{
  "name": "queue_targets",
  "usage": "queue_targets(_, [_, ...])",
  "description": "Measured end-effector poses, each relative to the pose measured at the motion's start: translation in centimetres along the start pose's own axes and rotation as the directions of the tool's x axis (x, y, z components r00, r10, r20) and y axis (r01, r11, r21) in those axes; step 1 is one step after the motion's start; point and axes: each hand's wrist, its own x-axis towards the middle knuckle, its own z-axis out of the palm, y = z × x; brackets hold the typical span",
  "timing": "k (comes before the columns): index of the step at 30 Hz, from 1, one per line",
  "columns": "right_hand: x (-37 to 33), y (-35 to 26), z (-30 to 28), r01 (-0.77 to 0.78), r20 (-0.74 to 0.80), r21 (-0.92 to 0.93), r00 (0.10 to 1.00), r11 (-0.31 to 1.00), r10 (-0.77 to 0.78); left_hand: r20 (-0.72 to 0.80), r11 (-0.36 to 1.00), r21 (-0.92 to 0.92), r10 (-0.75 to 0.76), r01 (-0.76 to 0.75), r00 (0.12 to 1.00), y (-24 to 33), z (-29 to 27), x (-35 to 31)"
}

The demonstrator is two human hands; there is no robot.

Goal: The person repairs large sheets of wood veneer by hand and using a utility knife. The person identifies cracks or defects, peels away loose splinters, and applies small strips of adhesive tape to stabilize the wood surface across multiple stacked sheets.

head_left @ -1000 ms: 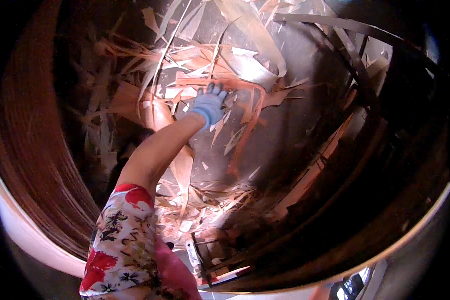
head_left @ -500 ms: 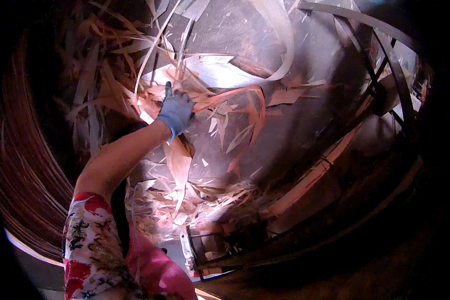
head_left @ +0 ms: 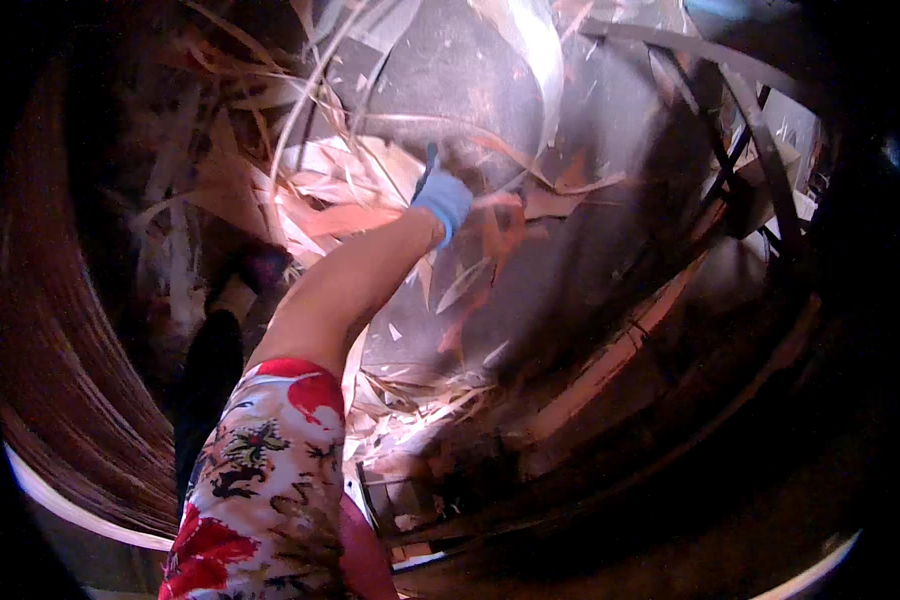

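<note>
Head view. Item one: left hand, gloved in pale blue, fingers curled with one raised; whether they close on a strip we cannot tell. Right hand: out of sight, state unknown to us. Item two: pale strips, thin, tangled, just left of the left hand. Item three: orange strip, creased, to the hand's lower right. Item four: white curl, above and right of the hand. Item five: scraps, loosely strewn, below the hand. Item six: frame, dark, well to the hand's right.

Faults we foresee: because the pale strips cross one another, a pull on one could drag or tear its neighbours. Their jagged edges could scratch the bare forearm. Long ends, if bent and let loose, could whip back. Scraps, being loose, could slide underfoot.
</note>
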Motion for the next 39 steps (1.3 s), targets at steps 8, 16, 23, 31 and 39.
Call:
queue_targets(8, [0.0, -0.4, -3.5, 0.011, -0.002, 0.112, 1.000, 0.994, -0.011, -0.467, 0.550, -0.816, -0.445, -0.179, 0.764, -0.5, -10.5, -20.7])
queue_targets(16, [0.8, -3.7, -3.8, 0.101, -0.068, 0.180, 0.994, 0.978, -0.090, -0.594, 0.020, -0.691, -0.586, -0.722, 0.552, 0.4, -21.4, -41.0])
queue_targets(23, [1.1, -4.5, -3.7, 0.309, -0.288, 0.136, 0.921, 0.941, -0.261, -0.760, 0.105, -0.643, -0.202, -0.758, 0.617, 5.5, -24.0, -60.4])
queue_targets(31, [-4.5, -17.6, -9.3, 0.079, -0.047, 0.992, 0.952, 0.095, -0.303, -0.659, -0.126, -0.743, -0.035, -0.657, 0.751, 12.5, -24.6, -63.0])
queue_targets(39, [-18.7, -14.6, -10.2, -0.336, 0.467, 0.806, 0.867, 0.488, -0.175, -0.487, -0.409, -0.816, 0.103, -0.409, 0.867, 14.8, -21.8, -57.8])
